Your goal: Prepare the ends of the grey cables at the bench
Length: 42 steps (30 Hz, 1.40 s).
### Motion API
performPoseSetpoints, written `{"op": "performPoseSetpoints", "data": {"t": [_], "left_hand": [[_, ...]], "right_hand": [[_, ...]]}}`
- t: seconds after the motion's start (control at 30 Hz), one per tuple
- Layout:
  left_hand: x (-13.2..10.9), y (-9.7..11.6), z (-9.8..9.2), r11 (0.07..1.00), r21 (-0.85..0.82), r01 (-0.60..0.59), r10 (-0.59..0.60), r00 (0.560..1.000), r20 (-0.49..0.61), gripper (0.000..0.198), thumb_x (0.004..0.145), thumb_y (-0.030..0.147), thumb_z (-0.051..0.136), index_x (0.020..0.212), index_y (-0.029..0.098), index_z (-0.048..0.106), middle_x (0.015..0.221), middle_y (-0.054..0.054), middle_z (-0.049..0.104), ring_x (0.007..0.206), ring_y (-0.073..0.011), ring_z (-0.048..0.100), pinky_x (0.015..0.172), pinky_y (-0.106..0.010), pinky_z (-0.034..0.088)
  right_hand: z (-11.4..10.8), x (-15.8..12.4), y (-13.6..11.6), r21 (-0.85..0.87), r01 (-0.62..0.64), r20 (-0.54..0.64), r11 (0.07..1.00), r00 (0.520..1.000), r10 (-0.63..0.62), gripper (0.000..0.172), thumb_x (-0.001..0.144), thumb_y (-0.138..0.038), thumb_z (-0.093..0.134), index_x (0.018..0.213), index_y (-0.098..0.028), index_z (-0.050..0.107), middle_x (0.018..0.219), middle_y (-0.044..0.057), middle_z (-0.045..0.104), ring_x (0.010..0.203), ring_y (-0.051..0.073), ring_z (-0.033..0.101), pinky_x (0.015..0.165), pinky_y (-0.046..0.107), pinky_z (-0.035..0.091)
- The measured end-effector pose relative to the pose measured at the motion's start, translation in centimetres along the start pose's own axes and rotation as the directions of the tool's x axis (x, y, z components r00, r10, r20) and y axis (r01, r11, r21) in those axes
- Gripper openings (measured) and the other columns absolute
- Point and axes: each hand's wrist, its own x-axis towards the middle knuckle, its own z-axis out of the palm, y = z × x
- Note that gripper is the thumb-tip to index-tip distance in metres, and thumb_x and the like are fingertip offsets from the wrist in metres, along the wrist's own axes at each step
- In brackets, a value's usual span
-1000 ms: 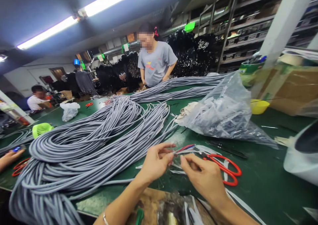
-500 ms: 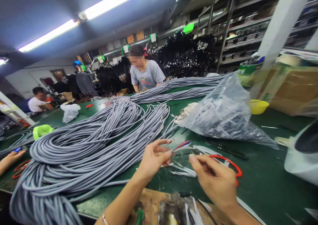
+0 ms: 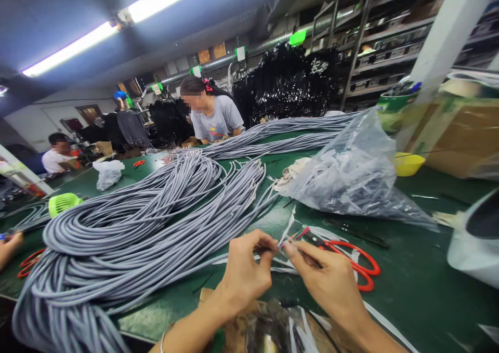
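Thin coloured wires (image 3: 301,233), red, green and blue among them, stick out between my fingertips with a white strip (image 3: 287,227) beside them. My left hand (image 3: 251,264) pinches the wire end from the left. Close against it, my right hand (image 3: 325,275) has thumb and forefinger closed on the same wires. Red-handled scissors (image 3: 360,264) lie on the green table just beyond my right hand. Large coils of grey cable (image 3: 148,238) spread to the left of my hands; one cable runs toward my left hand.
A clear bag of white scraps (image 3: 346,171) stands behind my hands. A brown board (image 3: 237,327) with scraps is at the near edge. Across the table a person in a grey shirt (image 3: 218,116) leans over; another person's hand (image 3: 10,249) is at far left.
My hands have come together at the wires, the right hand moving left. A white strip now stands up between them. The person in grey has shifted left.
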Motion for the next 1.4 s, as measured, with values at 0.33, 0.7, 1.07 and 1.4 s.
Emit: {"op": "performPoseSetpoints", "data": {"t": [0.33, 0.7, 1.07, 1.4], "left_hand": [[-0.5, -0.3, 0.2, 0.994, 0.088, -0.067, 0.068, 0.998, -0.009, 0.02, 0.068, -0.001, 0.047, 0.064, 0.016, 0.058, 0.065, -0.002, 0.066, 0.069, -0.0146, 0.065, 0.066, -0.02, 0.048], [0.4, 0.8, 0.1, 0.898, -0.277, 0.344, -0.332, 0.939, 0.088, 0.011, 0.065, 0.016, 0.061, 0.076, 0.014, 0.059, 0.061, 0.0, 0.061, 0.047, -0.0095, 0.056, 0.043, -0.017, 0.044], [0.7, 0.4, -0.2, 0.861, -0.36, 0.36, -0.365, 0.929, 0.057, 0.023, 0.062, 0.016, 0.067, 0.083, 0.015, 0.057, 0.066, 0.0, 0.062, 0.052, -0.0103, 0.059, 0.051, -0.019, 0.048], [0.9, 0.2, -0.1, 0.859, -0.348, 0.375, -0.33, 0.926, 0.184, 0.024, 0.062, 0.031, 0.07, 0.073, 0.01, 0.07, 0.061, -0.004, 0.063, 0.045, -0.0087, 0.048, 0.043, -0.02, 0.037]], "right_hand": [[0.0, 0.0, 0.1, 0.009, -0.004, 0.023, 1.0, 1.0, 0.004, 0.043, 0.082, -0.041, 0.044, 0.053, -0.016, 0.064, 0.037, -0.007, 0.024, 0.032, 0.006, 0.024, 0.03, 0.019, 0.019], [-0.7, -0.5, -0.6, -0.124, 0.337, -0.072, 0.933, 0.935, -0.347, 0.027, 0.078, -0.022, 0.047, 0.058, -0.02, 0.065, 0.038, -0.003, 0.052, 0.032, 0.008, 0.046, 0.041, 0.019, 0.039], [-1.1, 0.5, 0.4, -0.294, 0.187, -0.008, 0.937, 0.98, -0.199, 0.047, 0.085, -0.053, 0.039, 0.063, -0.02, 0.063, 0.04, -0.003, 0.051, 0.034, 0.009, 0.047, 0.037, 0.021, 0.032], [-0.4, -0.7, -0.3, -0.132, 0.17, -0.044, 0.977, 0.983, -0.177, 0.037, 0.084, -0.032, 0.043, 0.056, -0.018, 0.063, 0.036, -0.004, 0.044, 0.031, 0.007, 0.038, 0.036, 0.019, 0.031]]}}
